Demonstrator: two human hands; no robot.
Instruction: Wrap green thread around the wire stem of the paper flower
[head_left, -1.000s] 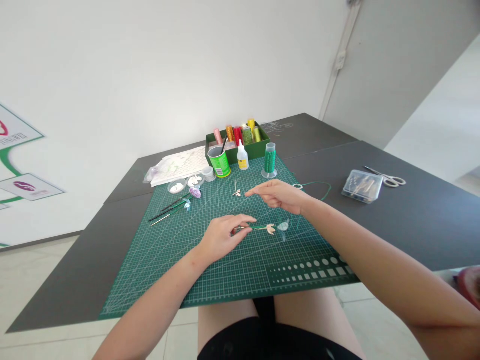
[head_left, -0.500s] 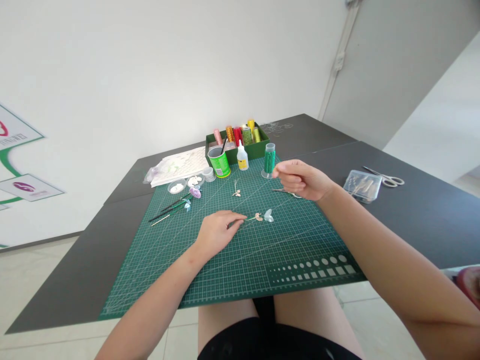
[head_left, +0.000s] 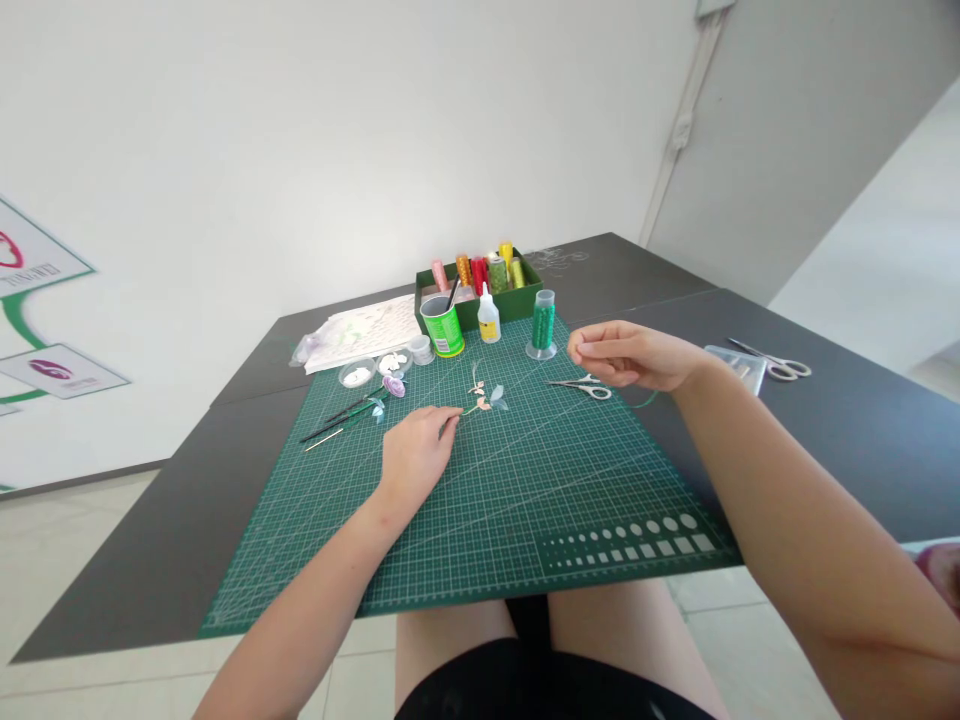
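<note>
On the green cutting mat (head_left: 540,480), which covers the middle of a dark bench (head_left: 847,430), we see a flower sprig (head_left: 484,404) with beige petals and pale blue leaves (head_left: 499,398) at its right end. Our left hand (head_left: 418,445) lies low over the mat and pinches the sprig's green stem (head_left: 469,411) between thumb and fingertips. Just beyond the petals we note a smaller beige piece (head_left: 478,388) with pale strands. Our right hand (head_left: 628,353) is raised above the mat's right edge, its thumb and fingertips pressed together; we cannot tell whether a fine thread runs between them. Near it lie small scissors (head_left: 584,385), and a spool of green thread (head_left: 544,326) stands upright farther back. To the left of the spool we find a glue bottle (head_left: 489,320) and a bright green tin (head_left: 444,330), both just in front of a dark green box (head_left: 521,300) of coloured spools. Left of our left hand lies a purple flower (head_left: 394,386); at far right, a clear box (head_left: 739,365), partly hidden by our arm, sits beside larger scissors (head_left: 776,366).
</note>
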